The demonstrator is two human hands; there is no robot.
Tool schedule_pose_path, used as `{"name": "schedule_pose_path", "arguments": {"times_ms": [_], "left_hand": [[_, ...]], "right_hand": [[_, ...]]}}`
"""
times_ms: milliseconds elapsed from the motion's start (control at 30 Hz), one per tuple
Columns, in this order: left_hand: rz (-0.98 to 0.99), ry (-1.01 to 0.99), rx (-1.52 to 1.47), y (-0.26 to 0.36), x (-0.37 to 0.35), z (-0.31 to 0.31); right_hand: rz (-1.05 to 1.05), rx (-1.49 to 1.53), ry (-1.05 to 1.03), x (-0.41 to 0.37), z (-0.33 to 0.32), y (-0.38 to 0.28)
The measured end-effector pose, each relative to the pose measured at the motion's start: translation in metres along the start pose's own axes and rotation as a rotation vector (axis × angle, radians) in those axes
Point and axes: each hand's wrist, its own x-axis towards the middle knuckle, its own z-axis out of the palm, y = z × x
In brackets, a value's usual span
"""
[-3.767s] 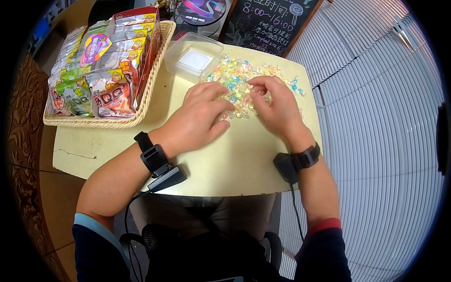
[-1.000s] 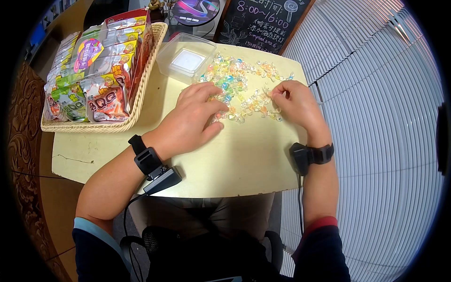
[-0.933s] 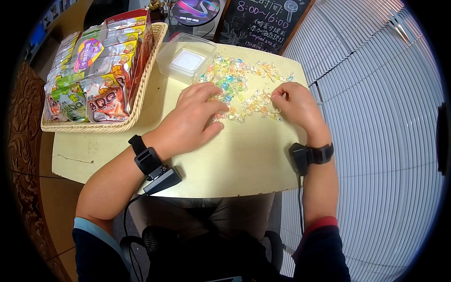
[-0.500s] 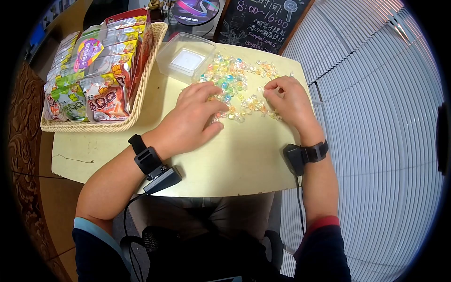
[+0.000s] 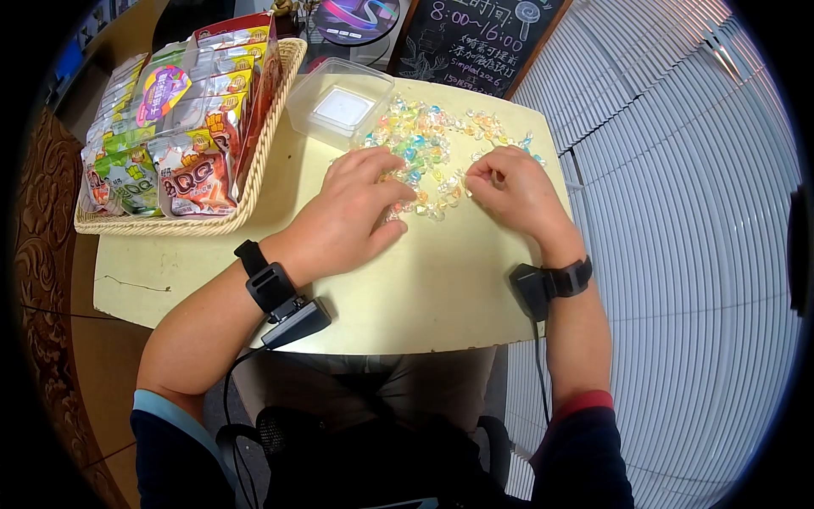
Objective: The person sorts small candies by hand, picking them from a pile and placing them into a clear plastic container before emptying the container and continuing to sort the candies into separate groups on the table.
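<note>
Small, clear, shiny pieces tinted yellow, orange, green and blue lie in a loose pile point(image 5: 417, 146) on the pale yellow table point(image 5: 407, 297). My left hand point(image 5: 360, 204) rests at the pile's left side, fingers spread and curved, fingertips among the pieces. At the pile's right front edge, my right hand point(image 5: 513, 188) has thumb and forefinger pinched together close to the tabletop; I cannot tell what is between them. Just beyond the right knuckles lie a few blue and clear pieces point(image 5: 532, 146). Each wrist wears a black strap with a small device.
A clear plastic box point(image 5: 303, 110) with a white square in its base stands behind my left hand. To the left, a wicker basket point(image 5: 254, 197) holds packaged snacks point(image 5: 195, 174). White blinds point(image 5: 678, 254) border the table's right side; a chalkboard point(image 5: 471, 47) stands behind it.
My right hand has shifted left and slightly toward me along the pile's edge, uncovering blue pieces behind it. My left hand has hardly moved.
</note>
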Motion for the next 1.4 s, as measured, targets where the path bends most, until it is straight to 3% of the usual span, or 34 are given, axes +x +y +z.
{"name": "schedule_pose_path", "arguments": {"times_ms": [367,533,600,667,867,933,1067,1133,1400], "left_hand": [[0.004,0.0,-0.003,-0.001,0.0,0.0],[0.0,-0.008,-0.016,-0.001,0.0,0.0],[-0.001,-0.007,-0.012,-0.001,0.0,-0.001],[0.002,-0.008,-0.015,0.0,0.0,0.0],[0.004,-0.005,-0.003,-0.001,0.0,0.0],[0.0,-0.006,-0.008,0.0,0.0,0.0],[0.002,-0.008,-0.009,0.0,0.001,0.0],[-0.007,-0.011,-0.009,-0.001,0.0,0.0],[-0.008,-0.009,-0.006,0.001,0.001,-0.001]], "right_hand": [[0.096,0.116,0.099,0.001,0.003,0.008],[0.183,0.146,0.113,-0.007,-0.036,0.011],[0.298,0.068,-0.159,-0.012,-0.048,0.014],[0.307,0.049,-0.181,-0.014,-0.044,0.017],[0.157,0.13,-0.107,-0.01,-0.035,-0.004],[0.082,-0.042,-0.08,-0.01,-0.024,-0.007],[0.014,-0.087,-0.102,-0.007,-0.008,-0.006],[-0.034,-0.07,-0.016,-0.007,-0.007,-0.01],[-0.104,0.021,-0.097,-0.007,-0.001,-0.019]]}}
